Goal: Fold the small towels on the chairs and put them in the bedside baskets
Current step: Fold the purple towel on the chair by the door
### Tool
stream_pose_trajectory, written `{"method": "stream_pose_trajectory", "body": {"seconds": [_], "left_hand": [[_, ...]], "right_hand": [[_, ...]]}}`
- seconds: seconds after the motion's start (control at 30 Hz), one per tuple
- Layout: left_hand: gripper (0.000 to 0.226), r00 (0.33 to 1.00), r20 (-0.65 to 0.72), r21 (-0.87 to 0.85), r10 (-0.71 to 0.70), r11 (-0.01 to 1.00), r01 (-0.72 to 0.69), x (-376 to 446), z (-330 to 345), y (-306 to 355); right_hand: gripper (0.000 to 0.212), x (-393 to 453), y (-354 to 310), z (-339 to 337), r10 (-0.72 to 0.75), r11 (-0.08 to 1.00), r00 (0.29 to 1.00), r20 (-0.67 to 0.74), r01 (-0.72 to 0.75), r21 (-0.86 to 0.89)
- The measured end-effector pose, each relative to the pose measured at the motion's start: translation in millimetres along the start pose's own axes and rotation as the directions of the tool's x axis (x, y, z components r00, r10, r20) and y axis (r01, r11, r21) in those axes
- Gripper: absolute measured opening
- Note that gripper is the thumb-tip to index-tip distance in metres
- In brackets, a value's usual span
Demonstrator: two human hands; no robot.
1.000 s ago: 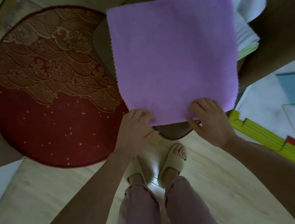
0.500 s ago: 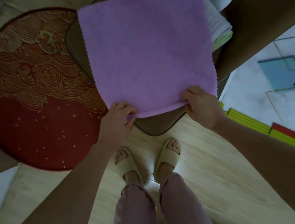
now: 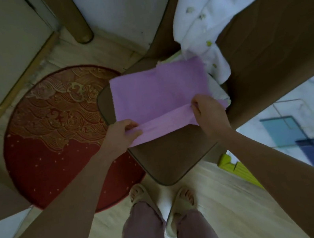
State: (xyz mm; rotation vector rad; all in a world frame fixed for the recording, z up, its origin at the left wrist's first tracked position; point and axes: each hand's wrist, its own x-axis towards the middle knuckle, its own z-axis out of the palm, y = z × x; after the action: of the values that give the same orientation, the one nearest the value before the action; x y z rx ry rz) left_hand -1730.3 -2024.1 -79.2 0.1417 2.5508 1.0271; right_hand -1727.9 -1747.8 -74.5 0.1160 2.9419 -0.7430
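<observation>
**Purple towel gripped over the chair seat**

Your left hand (image 3: 120, 134) and right hand (image 3: 208, 113) each pinch the near edge of the purple towel (image 3: 160, 95), turned up into a fold, lying across the brown chair seat (image 3: 170, 156).

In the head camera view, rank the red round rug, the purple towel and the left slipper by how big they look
1. red round rug, partly hidden by an arm and the chair.
2. purple towel, though it lies nearer the camera.
3. left slipper, clearly smallest.

Towel (image 3: 159, 91) on chair seat (image 3: 171, 158); rug (image 3: 55, 140) left; white cloth (image 3: 209, 27) behind right.
</observation>
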Motion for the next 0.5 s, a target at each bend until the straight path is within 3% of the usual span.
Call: {"method": "stream_pose_trajectory", "body": {"seconds": [0.17,0.33,0.5], "left_hand": [[0.013,0.996,-0.021,0.038,0.089,0.995,-0.088,44,-28,6],[0.019,0.998,-0.058,-0.036,0.041,0.998,-0.043,94,-40,6],[0.029,0.998,-0.057,0.052,0.005,0.999,-0.002,142,-46,-11]], "right_hand": [[0.015,39,-9,-8,-0.045,0.997,0.993,-0.106,0.037,-0.074],[0.014,75,-19,-3,-0.018,0.99,0.979,-0.203,-0.011,-0.14],[0.013,119,-27,14,0.001,0.979,0.952,-0.306,-0.063,-0.193]]}}
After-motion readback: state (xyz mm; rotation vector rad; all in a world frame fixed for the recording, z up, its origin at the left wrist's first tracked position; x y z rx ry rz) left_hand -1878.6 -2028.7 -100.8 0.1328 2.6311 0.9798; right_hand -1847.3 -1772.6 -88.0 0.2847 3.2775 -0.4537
